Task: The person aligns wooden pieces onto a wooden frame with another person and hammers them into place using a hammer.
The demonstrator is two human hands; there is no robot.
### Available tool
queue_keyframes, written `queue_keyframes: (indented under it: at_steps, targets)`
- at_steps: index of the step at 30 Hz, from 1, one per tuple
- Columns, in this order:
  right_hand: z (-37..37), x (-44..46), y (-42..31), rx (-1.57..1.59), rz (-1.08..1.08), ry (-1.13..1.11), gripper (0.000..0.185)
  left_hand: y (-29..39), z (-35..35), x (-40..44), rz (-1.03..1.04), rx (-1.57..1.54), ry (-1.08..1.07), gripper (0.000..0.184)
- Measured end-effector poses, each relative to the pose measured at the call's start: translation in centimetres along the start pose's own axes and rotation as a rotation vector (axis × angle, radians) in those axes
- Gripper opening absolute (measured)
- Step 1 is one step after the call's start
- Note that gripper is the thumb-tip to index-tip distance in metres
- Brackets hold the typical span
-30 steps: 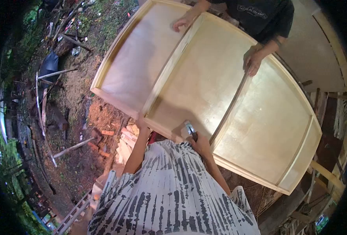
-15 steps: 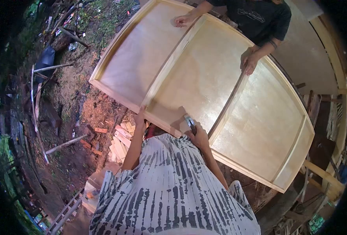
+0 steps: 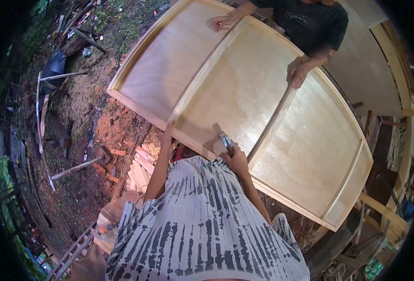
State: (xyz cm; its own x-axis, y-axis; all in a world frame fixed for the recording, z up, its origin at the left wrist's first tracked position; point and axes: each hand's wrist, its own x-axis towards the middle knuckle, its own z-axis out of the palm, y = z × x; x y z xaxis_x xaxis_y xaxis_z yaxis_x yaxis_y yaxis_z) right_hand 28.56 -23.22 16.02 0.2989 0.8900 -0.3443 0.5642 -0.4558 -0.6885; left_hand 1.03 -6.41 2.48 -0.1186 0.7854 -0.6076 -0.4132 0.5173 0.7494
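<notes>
A large wooden panel (image 3: 225, 93) with a raised frame and crossbars lies in front of me. My left hand (image 3: 167, 135) is closed on the near edge of its frame, beside the end of a crossbar. My right hand (image 3: 236, 160) is wrapped round a metal-headed hand tool (image 3: 225, 142), whose exact kind I cannot make out; it is held above the panel near the front edge. Across the panel, a co-worker's one hand (image 3: 299, 76) rests on the right crossbar, and the other hand (image 3: 221, 22) hovers over the left section.
Cut wood pieces (image 3: 141, 169) lie in a pile on the ground below the near edge. A frame of thin poles (image 3: 42, 122) stands at the left. A ladder (image 3: 73, 255) is at the lower left, and wooden beams (image 3: 387, 210) are at the right.
The view has shifted slightly, so the panel appears a little further left. Both my hands keep their grips. The co-worker's hands have barely moved.
</notes>
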Motion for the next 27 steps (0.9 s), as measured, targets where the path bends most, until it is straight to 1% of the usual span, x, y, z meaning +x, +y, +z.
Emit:
queue_keyframes:
  at_steps: [3,4,6,7,9,10,12,17,19,21,22,24,27]
  targets:
    - [0.1,0.1,0.0,-0.021,-0.013,0.047,0.042,2.7,1.6,-2.7,-0.053,0.008,-0.044,0.06]
    - [0.5,0.3,0.9,-0.019,-0.013,0.05,0.042,1.6,0.7,-1.4,-0.052,0.009,-0.046,0.06]
    - [0.9,0.7,1.8,-0.069,0.0,0.011,0.047,0.2,-0.5,0.5,-0.013,0.019,-0.066,0.068]
    - [0.8,0.6,1.7,-0.067,-0.001,0.013,0.047,-0.1,-0.5,0.7,-0.012,0.02,-0.068,0.068]
    - [0.6,0.4,1.5,-0.054,0.01,-0.042,0.049,-0.6,-0.4,0.6,0.098,0.024,-0.039,0.061]
    - [0.7,0.6,1.9,-0.053,0.011,-0.041,0.049,-0.5,-0.5,0.6,0.098,0.025,-0.04,0.061]
    - [0.6,0.8,1.7,-0.107,0.081,-0.125,0.05,-0.6,-0.9,1.0,0.011,0.03,-0.047,0.075]
    - [-0.7,-0.1,-0.9,-0.039,0.033,-0.049,0.049,-1.6,-2.2,2.6,0.022,0.077,-0.11,0.071]
    - [-0.2,0.0,-0.2,-0.028,0.013,-0.027,0.049,-2.1,-2.6,3.3,0.04,0.097,-0.124,0.069]
    - [0.4,0.4,0.5,-0.051,0.048,-0.029,0.046,-2.1,-2.6,3.4,0.101,0.111,-0.136,0.066]
    - [0.3,0.4,0.5,-0.05,0.049,-0.03,0.046,-1.9,-2.4,3.1,0.101,0.111,-0.136,0.066]
    - [0.2,0.3,0.2,-0.001,0.051,-0.01,0.043,-1.3,-1.7,2.0,0.143,0.126,-0.119,0.058]
    - [0.4,0.4,0.6,-0.018,0.043,-0.024,0.042,-0.8,-1.3,1.2,0.137,0.129,-0.125,0.06]
